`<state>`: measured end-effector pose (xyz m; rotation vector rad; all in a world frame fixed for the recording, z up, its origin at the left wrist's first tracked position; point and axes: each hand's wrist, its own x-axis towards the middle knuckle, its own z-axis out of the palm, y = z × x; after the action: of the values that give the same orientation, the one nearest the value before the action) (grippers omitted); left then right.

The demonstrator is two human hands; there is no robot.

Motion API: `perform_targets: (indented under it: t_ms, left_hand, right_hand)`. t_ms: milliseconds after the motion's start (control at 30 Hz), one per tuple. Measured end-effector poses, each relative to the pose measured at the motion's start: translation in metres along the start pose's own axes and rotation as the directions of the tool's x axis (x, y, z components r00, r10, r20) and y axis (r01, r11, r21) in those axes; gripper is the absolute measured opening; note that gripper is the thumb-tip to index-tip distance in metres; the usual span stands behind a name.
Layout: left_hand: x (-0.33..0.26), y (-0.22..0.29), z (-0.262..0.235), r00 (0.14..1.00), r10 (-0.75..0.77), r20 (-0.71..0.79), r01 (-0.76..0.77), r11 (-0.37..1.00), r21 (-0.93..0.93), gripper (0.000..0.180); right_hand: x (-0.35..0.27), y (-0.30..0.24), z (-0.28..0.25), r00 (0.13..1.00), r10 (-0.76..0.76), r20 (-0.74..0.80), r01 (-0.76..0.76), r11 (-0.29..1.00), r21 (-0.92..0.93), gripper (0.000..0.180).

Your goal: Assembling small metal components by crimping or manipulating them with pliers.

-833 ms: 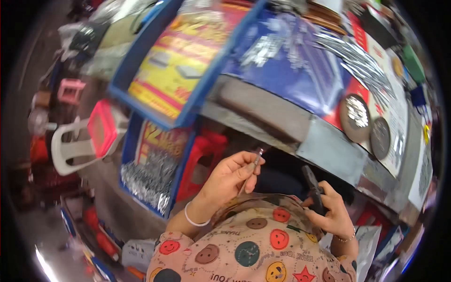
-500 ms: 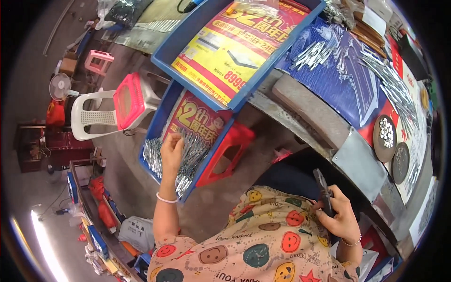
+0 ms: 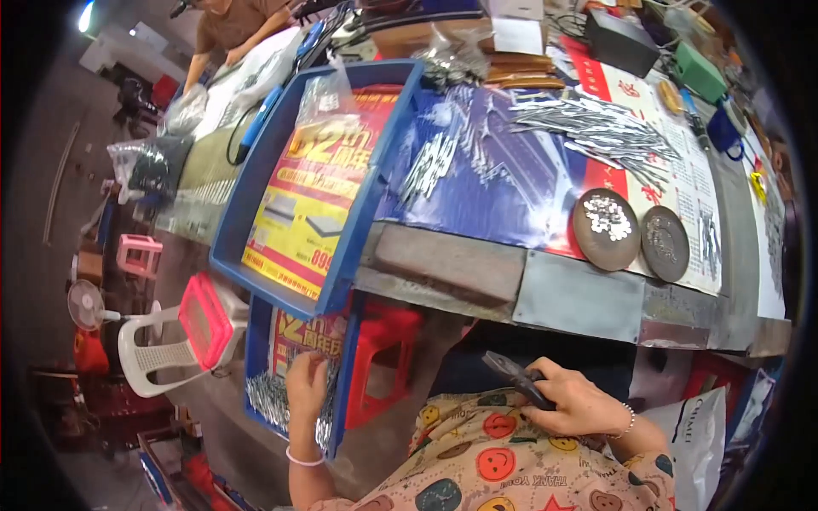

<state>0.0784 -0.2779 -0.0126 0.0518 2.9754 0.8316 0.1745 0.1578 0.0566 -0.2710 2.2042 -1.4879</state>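
My left hand (image 3: pixel 307 385) reaches down into a blue tray (image 3: pixel 256 358) on the floor at my left, fingers spread over a pile of thin shiny metal pieces (image 3: pixel 271 399). Whether it grips any piece is hidden. My right hand (image 3: pixel 578 404) rests at my lap, closed around dark pliers (image 3: pixel 515 378) whose jaws point up and left. A patterned apron (image 3: pixel 486 464) covers my lap.
A workbench (image 3: pixel 545 289) stands ahead with a second blue tray (image 3: pixel 358 221), scattered metal strips (image 3: pixel 596 128) and two round dishes (image 3: pixel 607 228). A red stool (image 3: pixel 383 358) stands under the bench, a white chair with a red seat (image 3: pixel 179 341) at the left. Another person (image 3: pixel 234 25) works at the far left.
My left hand has gone from in front of my chest down to the floor tray and settled on the metal pieces. The view has tilted up over the bench. My right hand keeps the pliers.
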Motion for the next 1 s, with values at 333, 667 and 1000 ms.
perform_targets:
  t_ms: [333,667,1000]
  left_hand:
    - [0.054,0.222,0.013,0.795,0.600,0.084,-0.554,0.776,-0.303,0.012]
    - [0.161,0.251,0.070,0.874,0.486,0.003,-0.474,0.853,-0.217,0.012]
    - [0.257,0.307,0.134,0.808,0.589,-0.027,-0.541,0.759,0.363,0.018]
  right_hand:
    - [-0.039,0.020,0.001,0.991,0.007,-0.132,-0.005,1.000,0.019,0.022]
    - [-0.067,0.042,-0.001,0.978,0.065,-0.198,-0.062,0.998,0.020,0.028]
    - [-0.057,0.046,-0.006,0.982,0.009,-0.190,-0.004,1.000,0.024,0.028]
